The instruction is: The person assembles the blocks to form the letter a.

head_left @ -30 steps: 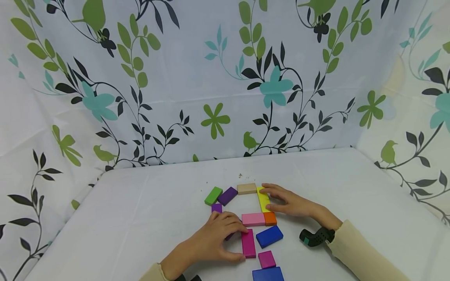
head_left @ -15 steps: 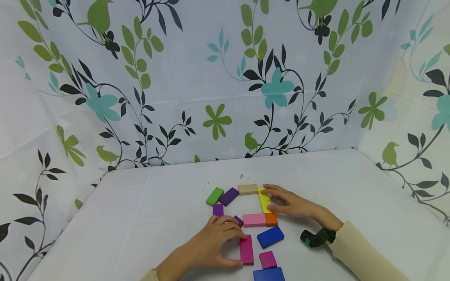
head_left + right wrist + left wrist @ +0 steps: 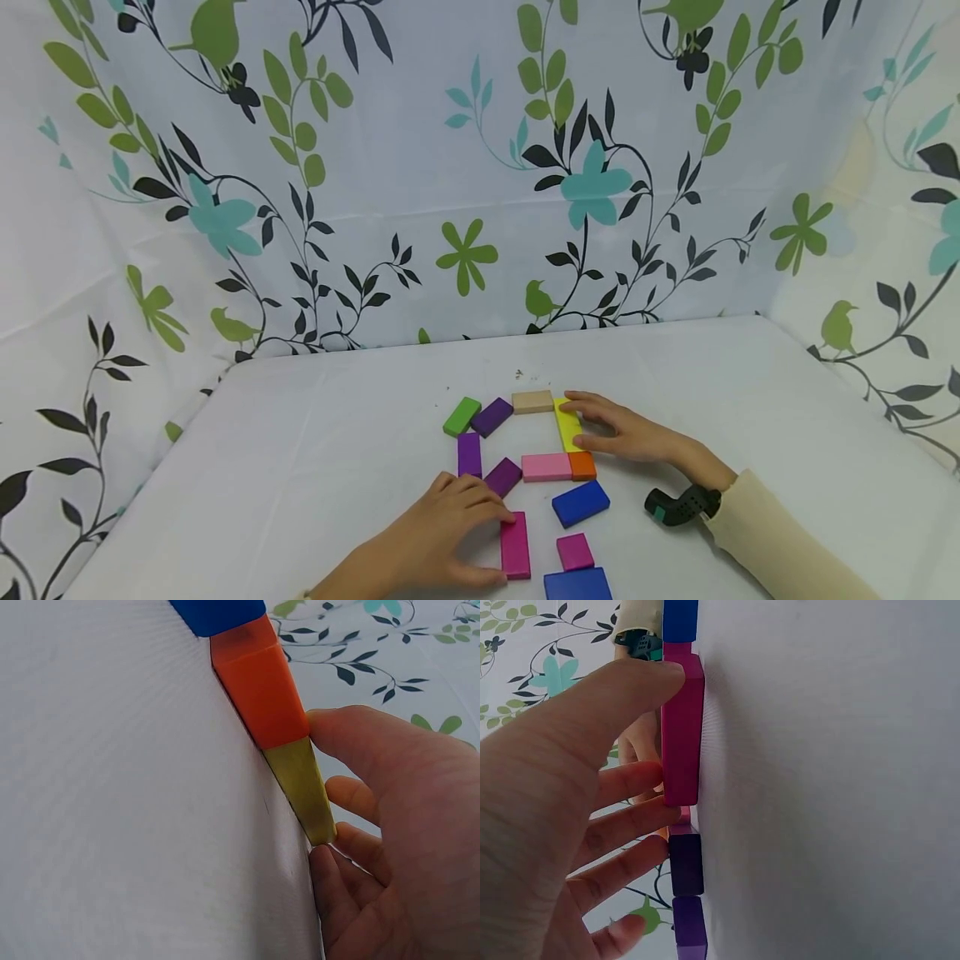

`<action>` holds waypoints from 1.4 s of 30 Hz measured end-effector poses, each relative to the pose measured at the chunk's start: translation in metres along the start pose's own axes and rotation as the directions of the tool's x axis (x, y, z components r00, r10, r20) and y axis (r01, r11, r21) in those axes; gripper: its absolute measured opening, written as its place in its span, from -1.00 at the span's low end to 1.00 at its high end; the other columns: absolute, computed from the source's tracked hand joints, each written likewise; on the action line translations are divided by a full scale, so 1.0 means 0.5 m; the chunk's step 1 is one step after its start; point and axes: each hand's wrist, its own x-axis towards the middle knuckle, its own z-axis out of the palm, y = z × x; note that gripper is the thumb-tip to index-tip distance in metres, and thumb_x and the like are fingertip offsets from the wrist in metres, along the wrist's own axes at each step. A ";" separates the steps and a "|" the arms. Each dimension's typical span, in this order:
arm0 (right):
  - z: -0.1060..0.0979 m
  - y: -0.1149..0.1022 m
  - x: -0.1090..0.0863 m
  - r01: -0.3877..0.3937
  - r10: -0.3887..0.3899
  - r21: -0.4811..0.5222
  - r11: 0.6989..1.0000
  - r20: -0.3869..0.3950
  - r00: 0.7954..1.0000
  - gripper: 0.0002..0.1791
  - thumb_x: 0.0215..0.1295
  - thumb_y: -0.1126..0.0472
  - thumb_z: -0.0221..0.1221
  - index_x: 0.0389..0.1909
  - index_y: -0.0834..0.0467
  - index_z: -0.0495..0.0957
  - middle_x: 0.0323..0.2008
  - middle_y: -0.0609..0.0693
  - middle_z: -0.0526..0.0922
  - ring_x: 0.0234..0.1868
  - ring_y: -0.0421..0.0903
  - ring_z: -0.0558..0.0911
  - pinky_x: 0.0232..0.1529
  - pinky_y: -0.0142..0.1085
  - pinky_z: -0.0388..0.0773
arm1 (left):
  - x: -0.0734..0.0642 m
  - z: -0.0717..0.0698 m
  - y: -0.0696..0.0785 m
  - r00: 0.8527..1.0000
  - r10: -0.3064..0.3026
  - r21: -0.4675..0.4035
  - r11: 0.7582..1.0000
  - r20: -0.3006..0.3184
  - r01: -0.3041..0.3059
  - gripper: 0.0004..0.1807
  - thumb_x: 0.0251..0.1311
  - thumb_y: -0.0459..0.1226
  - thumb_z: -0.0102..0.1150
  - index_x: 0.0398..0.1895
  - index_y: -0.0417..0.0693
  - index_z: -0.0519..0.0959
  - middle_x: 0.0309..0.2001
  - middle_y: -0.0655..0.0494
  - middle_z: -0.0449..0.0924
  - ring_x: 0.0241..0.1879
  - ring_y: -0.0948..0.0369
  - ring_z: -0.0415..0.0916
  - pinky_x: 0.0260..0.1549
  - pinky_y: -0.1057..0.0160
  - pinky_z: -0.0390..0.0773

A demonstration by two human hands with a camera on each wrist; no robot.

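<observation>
My left hand (image 3: 438, 537) holds a long magenta block (image 3: 515, 546) lengthwise, with the thumb at its near end and a fingertip at its far end. In the left wrist view the same magenta block (image 3: 682, 735) stands along the white surface, its thumb side uppermost. Farther right, my right hand (image 3: 626, 429) spans a yellow block (image 3: 567, 425), fingers at the far end and thumb near the close end. An orange block (image 3: 582, 466) butts against that yellow one, beside a pink block (image 3: 547, 467). Just beyond the left fingers lies a dark purple block (image 3: 503, 477).
A purple block (image 3: 469, 454), a green block (image 3: 462, 416), another dark purple block (image 3: 492, 417) and a tan block (image 3: 532, 402) curve round the back. Toward the front lie a blue block (image 3: 581, 503), a small magenta block (image 3: 575, 552) and a larger blue block (image 3: 577, 584). Patterned cloth (image 3: 465, 258) hangs behind.
My left hand has drawn the long magenta block toward the front and left, away from the pink block, uncovering the dark purple block. My right hand stays at the yellow block.
</observation>
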 end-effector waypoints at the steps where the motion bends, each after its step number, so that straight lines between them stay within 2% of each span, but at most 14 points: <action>1: 0.000 0.000 0.000 0.002 -0.002 0.001 1.000 0.000 1.000 -0.39 0.37 0.02 0.16 0.37 0.16 0.32 0.46 0.26 0.10 0.34 0.35 0.31 0.25 0.26 0.23 | -0.002 -0.001 0.000 1.000 -0.015 -0.017 1.000 0.021 0.015 -0.45 0.18 0.28 0.10 0.13 0.26 0.55 0.04 0.38 0.51 0.13 0.30 0.32 0.04 0.17 0.36; 5: 0.000 -0.001 0.000 0.006 -0.006 -0.001 1.000 -0.001 1.000 -0.39 0.37 0.03 0.16 0.37 0.16 0.32 0.46 0.26 0.11 0.33 0.35 0.32 0.24 0.26 0.24 | -0.011 -0.003 0.002 0.998 -0.039 -0.070 0.997 0.054 0.042 -0.44 0.19 0.28 0.09 0.15 0.26 0.54 0.07 0.37 0.49 0.14 0.29 0.33 0.09 0.10 0.39; 11: 0.000 0.002 0.001 0.014 -0.014 -0.003 1.000 -0.001 1.000 -0.40 0.37 0.04 0.15 0.37 0.15 0.32 0.46 0.26 0.12 0.32 0.34 0.34 0.24 0.25 0.26 | -0.021 -0.004 0.002 1.000 -0.013 -0.051 0.999 0.026 0.014 -0.43 0.20 0.27 0.09 0.15 0.21 0.55 0.05 0.34 0.50 0.11 0.31 0.34 0.07 0.14 0.39; 19: 0.001 0.002 0.000 0.007 -0.007 -0.010 1.000 0.001 1.000 -0.39 0.37 0.02 0.15 0.37 0.15 0.32 0.46 0.26 0.12 0.32 0.33 0.34 0.25 0.24 0.25 | -0.038 -0.002 0.004 0.998 -0.049 -0.044 0.998 0.039 0.051 -0.39 0.20 0.30 0.06 0.16 0.19 0.54 0.08 0.31 0.50 0.10 0.31 0.35 0.07 0.16 0.38; 24: 0.000 0.000 -0.001 0.003 -0.003 -0.013 1.000 -0.002 1.000 -0.38 0.37 0.02 0.15 0.38 0.16 0.31 0.46 0.26 0.11 0.32 0.34 0.33 0.25 0.25 0.24 | -0.050 -0.004 0.003 0.997 -0.067 -0.077 0.995 0.033 0.069 -0.41 0.20 0.28 0.08 0.17 0.21 0.53 0.11 0.32 0.49 0.11 0.30 0.35 0.09 0.18 0.40; 32: 0.001 0.002 -0.002 0.017 -0.017 0.003 1.000 -0.004 1.000 -0.39 0.38 0.04 0.15 0.38 0.16 0.31 0.46 0.28 0.11 0.34 0.34 0.31 0.26 0.26 0.22 | -0.062 -0.017 -0.008 0.993 -0.092 -0.122 0.987 0.070 0.100 -0.46 0.19 0.23 0.15 0.16 0.24 0.53 0.14 0.36 0.47 0.12 0.34 0.37 0.07 0.22 0.43; 36: 0.002 0.008 -0.002 0.024 -0.024 0.007 1.000 -0.005 1.000 -0.40 0.38 0.06 0.15 0.38 0.15 0.30 0.46 0.27 0.11 0.34 0.33 0.31 0.26 0.26 0.22 | -0.064 -0.022 -0.015 0.986 -0.126 -0.156 0.977 0.111 0.142 -0.46 0.17 0.21 0.19 0.16 0.26 0.53 0.13 0.37 0.47 0.11 0.37 0.39 0.07 0.20 0.46; 39: 0.003 0.009 -0.002 0.028 -0.028 0.011 1.000 -0.001 1.000 -0.40 0.38 0.07 0.14 0.39 0.15 0.30 0.46 0.27 0.11 0.35 0.33 0.30 0.26 0.26 0.22 | -0.068 -0.022 -0.018 0.988 -0.121 -0.151 0.979 0.097 0.135 -0.47 0.17 0.21 0.19 0.15 0.26 0.53 0.11 0.38 0.48 0.09 0.39 0.40 0.05 0.21 0.45; 42: 0.002 0.007 0.001 0.028 -0.028 0.006 1.000 0.004 1.000 -0.40 0.38 0.07 0.15 0.39 0.14 0.30 0.46 0.26 0.11 0.35 0.33 0.30 0.26 0.25 0.22 | -0.072 -0.018 -0.021 0.995 -0.089 -0.134 0.987 0.049 0.095 -0.49 0.19 0.20 0.18 0.13 0.22 0.54 0.08 0.37 0.48 0.07 0.41 0.41 0.03 0.22 0.43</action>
